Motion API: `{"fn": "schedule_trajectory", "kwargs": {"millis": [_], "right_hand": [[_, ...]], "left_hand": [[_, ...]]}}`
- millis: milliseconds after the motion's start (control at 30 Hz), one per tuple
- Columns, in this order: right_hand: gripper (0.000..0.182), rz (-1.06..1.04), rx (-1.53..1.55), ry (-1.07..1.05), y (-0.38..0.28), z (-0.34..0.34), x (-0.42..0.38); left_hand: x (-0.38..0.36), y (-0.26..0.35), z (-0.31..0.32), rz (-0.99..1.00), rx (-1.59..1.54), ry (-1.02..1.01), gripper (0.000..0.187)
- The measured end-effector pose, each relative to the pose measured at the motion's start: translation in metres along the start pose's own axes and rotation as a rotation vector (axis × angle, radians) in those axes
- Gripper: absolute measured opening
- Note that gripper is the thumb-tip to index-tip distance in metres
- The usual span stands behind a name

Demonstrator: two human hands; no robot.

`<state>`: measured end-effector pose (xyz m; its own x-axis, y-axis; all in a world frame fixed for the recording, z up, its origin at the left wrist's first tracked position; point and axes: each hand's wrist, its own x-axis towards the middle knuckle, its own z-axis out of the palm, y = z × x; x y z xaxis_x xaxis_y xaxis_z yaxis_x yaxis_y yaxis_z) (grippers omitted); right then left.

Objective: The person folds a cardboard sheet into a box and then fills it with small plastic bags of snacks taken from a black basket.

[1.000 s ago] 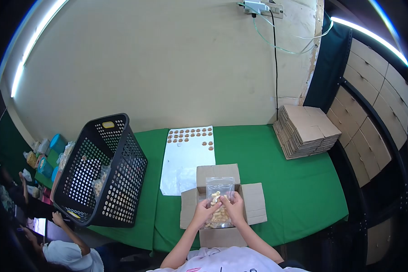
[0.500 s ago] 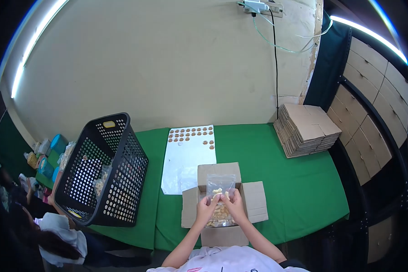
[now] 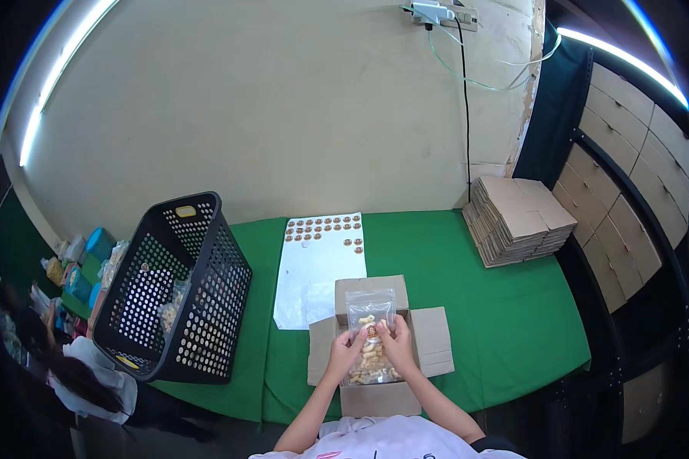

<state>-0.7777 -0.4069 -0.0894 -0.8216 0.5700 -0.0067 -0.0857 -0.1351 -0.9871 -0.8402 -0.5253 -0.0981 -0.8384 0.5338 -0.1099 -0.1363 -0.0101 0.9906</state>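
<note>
A clear zip bag (image 3: pixel 371 301) of pale, curved snack pieces is held upright over an open cardboard box (image 3: pixel 435 340) whose flaps are spread. My left hand (image 3: pixel 344 356) grips the bag's left side, and my right hand (image 3: pixel 399 350) grips its right side. Between my thumbs a small round brown sticker (image 3: pixel 372 331) shows on the bag's front. Behind the box lies a white sheet (image 3: pixel 302 268) with rows of similar round stickers.
A black perforated basket (image 3: pixel 214 306) holding bagged items stands at the left. Folded cardboard (image 3: pixel 519 210) is stacked at the back right of the green-covered table (image 3: pixel 505 321). Another person (image 3: pixel 99 382) is at the far left, beyond the basket.
The round sticker now shows on the bag between my thumbs, and my hands have parted slightly. The bag's top has shifted a little left and up. The other person has leaned over.
</note>
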Motion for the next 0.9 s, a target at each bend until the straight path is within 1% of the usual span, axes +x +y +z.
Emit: {"fn": "schedule_trajectory", "kwargs": {"millis": [67,167,267,367,467,567,633,667,767,867,900], "right_hand": [[0.027,0.08,0.063,-0.054,0.004,-0.002,0.002],[0.034,0.072,0.133,-0.158,-0.003,-0.003,-0.002],[0.038,0.01,0.121,-0.233,-0.008,-0.003,-0.008],[0.04,-0.006,0.15,-0.215,-0.013,-0.003,-0.008],[0.039,0.073,0.137,-0.185,-0.019,-0.004,-0.009],[0.038,0.039,0.078,-0.17,-0.01,-0.009,-0.004],[0.037,0.055,0.076,-0.168,-0.008,-0.009,-0.004],[0.037,0.063,0.075,-0.166,-0.008,-0.009,-0.004],[0.037,0.074,0.178,-0.12,-0.008,-0.009,-0.005],[0.039,0.042,0.171,-0.144,-0.02,-0.01,-0.01],[0.042,0.004,0.145,-0.174,-0.015,-0.011,-0.01]], "left_hand": [[-0.002,0.004,0.001,-0.016,-0.091,0.021,0.027],[-0.007,0.012,0.006,0.074,-0.094,0.046,0.027],[-0.005,0.005,0.002,0.113,-0.024,0.041,0.027],[-0.006,0.007,0.003,0.084,0.056,0.064,0.029],[-0.005,0.008,0.002,0.069,0.039,0.052,0.029],[-0.003,0.012,0.002,0.072,0.028,0.039,0.03],[-0.003,0.01,0.001,0.057,-0.002,0.019,0.031],[-0.002,0.008,0.0,0.049,-0.017,0.008,0.031],[0.0,0.003,-0.007,-0.064,-0.104,-0.06,0.032],[-0.009,0.018,-0.008,-0.099,-0.088,-0.154,0.024],[-0.008,0.012,-0.008,-0.085,-0.106,-0.154,0.024]]}}
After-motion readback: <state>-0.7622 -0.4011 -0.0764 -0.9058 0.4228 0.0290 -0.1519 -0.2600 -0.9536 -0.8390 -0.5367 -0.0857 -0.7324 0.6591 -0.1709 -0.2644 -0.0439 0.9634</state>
